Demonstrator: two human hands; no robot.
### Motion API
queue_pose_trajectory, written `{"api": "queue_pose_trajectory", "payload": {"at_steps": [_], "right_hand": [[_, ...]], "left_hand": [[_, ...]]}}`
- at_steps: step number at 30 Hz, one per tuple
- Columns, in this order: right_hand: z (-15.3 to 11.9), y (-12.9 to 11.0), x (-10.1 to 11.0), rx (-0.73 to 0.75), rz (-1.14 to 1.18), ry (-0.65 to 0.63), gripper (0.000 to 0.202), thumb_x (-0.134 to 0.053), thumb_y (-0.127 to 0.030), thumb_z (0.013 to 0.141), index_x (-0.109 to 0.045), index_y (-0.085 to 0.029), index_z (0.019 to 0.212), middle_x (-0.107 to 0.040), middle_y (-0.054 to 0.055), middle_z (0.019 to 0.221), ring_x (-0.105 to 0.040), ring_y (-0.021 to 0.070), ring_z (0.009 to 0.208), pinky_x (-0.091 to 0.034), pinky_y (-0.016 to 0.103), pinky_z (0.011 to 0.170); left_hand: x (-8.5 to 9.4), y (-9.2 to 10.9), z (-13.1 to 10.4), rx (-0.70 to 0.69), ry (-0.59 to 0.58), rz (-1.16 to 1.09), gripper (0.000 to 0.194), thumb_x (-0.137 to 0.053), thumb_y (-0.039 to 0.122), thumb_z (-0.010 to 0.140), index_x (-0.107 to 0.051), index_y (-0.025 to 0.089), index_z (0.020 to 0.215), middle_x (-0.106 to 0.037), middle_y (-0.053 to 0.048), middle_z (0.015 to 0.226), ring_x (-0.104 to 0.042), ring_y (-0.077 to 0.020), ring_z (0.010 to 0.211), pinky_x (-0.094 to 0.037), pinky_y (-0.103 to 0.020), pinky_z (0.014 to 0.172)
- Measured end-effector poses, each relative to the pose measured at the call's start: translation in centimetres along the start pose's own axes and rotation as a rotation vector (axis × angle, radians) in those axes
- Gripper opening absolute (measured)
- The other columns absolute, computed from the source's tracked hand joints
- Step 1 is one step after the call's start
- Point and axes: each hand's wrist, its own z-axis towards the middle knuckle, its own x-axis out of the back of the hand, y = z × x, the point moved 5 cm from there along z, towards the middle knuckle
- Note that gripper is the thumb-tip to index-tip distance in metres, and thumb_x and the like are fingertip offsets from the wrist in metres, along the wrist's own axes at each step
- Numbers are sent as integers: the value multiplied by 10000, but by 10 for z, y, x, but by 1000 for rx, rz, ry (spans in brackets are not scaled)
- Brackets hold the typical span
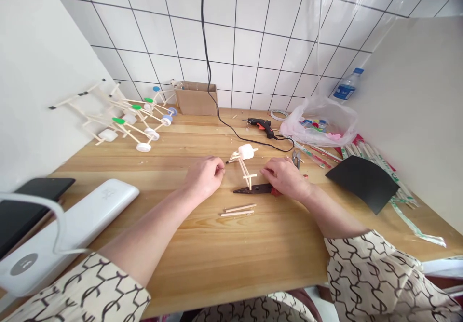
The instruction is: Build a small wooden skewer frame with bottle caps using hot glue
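A small frame of wooden sticks (pixel 246 170) stands on the table between my hands, with a white bottle cap (pixel 246 151) at its top and a black-tipped stick on its left. My left hand (pixel 207 178) rests just left of it, fingers curled closed; whatever they may hold is hidden. On the right, my right hand (pixel 286 177) has its fingers bent and pressed together, their contents hidden too. It lies over the red handle end of the pliers (pixel 257 189), but a grip on them does not show. Two loose wooden sticks (pixel 238 211) lie in front.
Several stick-and-cap models (pixel 132 119) stand at the left wall. A cardboard box (pixel 196 99), a glue gun (pixel 262 125) with its black cord, and a plastic bag of caps (pixel 318 124) sit behind. At right is a black sheet (pixel 363 180); at left, a white power bank (pixel 77 225).
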Motion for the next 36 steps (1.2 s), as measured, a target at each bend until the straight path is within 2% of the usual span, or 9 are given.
{"api": "queue_pose_trajectory", "payload": {"at_steps": [14, 24, 26, 30, 32, 36], "right_hand": [[0, 4, -3, 0, -1, -11, 236, -490, -212, 885, -639, -155, 712, -673, 75, 805, -615, 202, 831, -372, 319, 802], [2, 8, -3, 38, 65, 90, 167, -540, -164, 832, -625, -161, 688, -669, 71, 777, -609, 189, 774, -411, 315, 762], [0, 7, 2, 67, 168, 166, 144, -534, -158, 834, -618, -165, 717, -667, 61, 788, -607, 175, 772, -431, 300, 750], [-11, -5, 21, 204, 546, 354, 108, -542, -196, 843, -613, -177, 765, -653, 47, 789, -604, 165, 756, -470, 298, 727], [-17, -14, 27, 264, 624, 376, 84, -553, -216, 848, -625, -185, 818, -646, 48, 826, -604, 170, 797, -478, 313, 756], [-25, -28, 28, 345, 632, 364, 108, -604, -222, 828, -637, -200, 928, -638, 53, 920, -600, 179, 890, -475, 341, 829]], "left_hand": [[0, 0, 1, -2, -24, 14, 121, -529, 191, 767, -647, 181, 740, -685, -43, 796, -609, -192, 705, -419, -292, 624], [-1, -1, 1, -21, -26, 17, 134, -518, 187, 770, -648, 185, 735, -682, -43, 804, -611, -191, 722, -421, -287, 633], [0, -1, 1, -23, -25, 19, 135, -518, 187, 768, -649, 188, 736, -684, -41, 801, -612, -192, 715, -424, -288, 629], [0, -1, 1, -23, -19, 21, 138, -518, 194, 764, -654, 187, 742, -688, -48, 800, -615, -204, 710, -428, -300, 625], [-1, -2, 1, -25, -15, 19, 143, -515, 194, 765, -656, 185, 744, -690, -53, 807, -618, -211, 718, -427, -306, 626], [-2, -3, 1, -27, -8, 13, 151, -510, 191, 767, -660, 188, 752, -696, -53, 813, -624, -222, 742, -428, -311, 632]]}}
